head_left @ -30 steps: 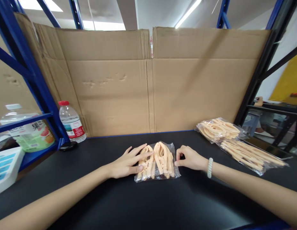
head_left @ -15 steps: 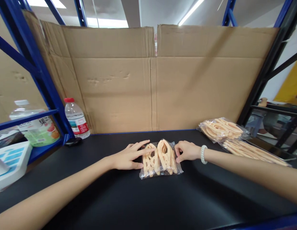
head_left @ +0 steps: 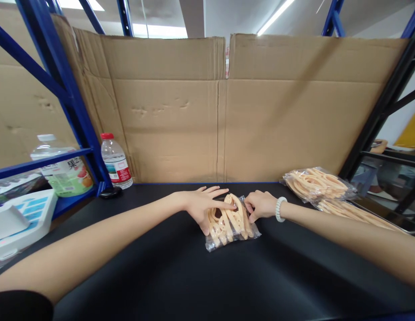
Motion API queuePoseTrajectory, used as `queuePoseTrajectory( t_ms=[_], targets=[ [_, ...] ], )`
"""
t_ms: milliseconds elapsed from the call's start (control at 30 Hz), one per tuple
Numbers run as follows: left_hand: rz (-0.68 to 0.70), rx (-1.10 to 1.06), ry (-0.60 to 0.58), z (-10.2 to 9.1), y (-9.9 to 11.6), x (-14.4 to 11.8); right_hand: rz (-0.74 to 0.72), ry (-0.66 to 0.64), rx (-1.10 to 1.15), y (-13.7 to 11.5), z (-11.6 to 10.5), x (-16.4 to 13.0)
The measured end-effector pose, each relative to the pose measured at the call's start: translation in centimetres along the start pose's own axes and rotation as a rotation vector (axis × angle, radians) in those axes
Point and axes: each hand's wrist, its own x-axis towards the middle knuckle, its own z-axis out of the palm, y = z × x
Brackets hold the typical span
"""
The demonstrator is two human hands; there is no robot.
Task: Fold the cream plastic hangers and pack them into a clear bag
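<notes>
A small clear plastic bag of peach-coloured plastic pieces lies on the black table in the middle. My left hand rests flat on the bag's left part, fingers spread and pointing right over it. My right hand, with a white bead bracelet at the wrist, pinches the bag's upper right edge with bent fingers.
Two more bags of the same peach pieces lie at the right, one long bag nearer the edge. A water bottle stands at the back left by a blue rack post. Cardboard sheets wall off the back.
My left hand has slid further onto the bag and the pieces inside have bunched closer together. The bag now sits slightly further from me, and my right hand stays at its right edge.
</notes>
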Motion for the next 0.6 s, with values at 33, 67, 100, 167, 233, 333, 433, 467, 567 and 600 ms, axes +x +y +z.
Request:
queuePoseTrajectory(
  t_ms=[33, 67, 100, 167, 233, 333, 433, 467, 567, 600],
  targets=[
    [-0.012, -0.025, -0.019, 0.1, 0.0, 0.0, -0.011, 0.009, -0.019, 0.1, -0.1, 0.2],
    [-0.019, -0.046, -0.028, 0.2, 0.0, -0.1, -0.024, 0.017, -0.039, 0.2, -0.1, 0.4],
    [-0.022, -0.058, -0.025, 0.4, 0.0, -0.3, -0.038, 0.024, -0.058, 0.3, -0.2, 0.6],
    [-0.026, -0.064, 0.007, 0.8, 0.3, -0.7, -0.072, 0.046, -0.103, 0.3, -0.5, 1.3],
    [-0.043, -0.056, 0.064, 1.4, 0.8, -1.2, -0.120, 0.086, -0.153, 0.3, -0.9, 2.3],
    [-0.084, -0.030, 0.148, 2.3, 1.8, -1.7, -0.249, 0.141, -0.227, 0.1, -1.6, 4.3],
    [-0.148, 0.025, 0.186, 3.2, 2.8, -2.2, -0.426, 0.150, -0.299, -0.3, -2.3, 6.6],
    [-0.181, 0.041, 0.193, 3.4, 3.2, -2.3, -0.476, 0.148, -0.325, -0.4, -2.5, 7.4],
    [-0.271, 0.078, 0.239, 4.1, 4.3, -2.6, -0.582, 0.155, -0.406, -1.1, -2.9, 9.3],
    [-0.296, 0.087, 0.265, 4.3, 4.7, -2.7, -0.610, 0.161, -0.431, -1.4, -3.1, 9.8]
  ],
)
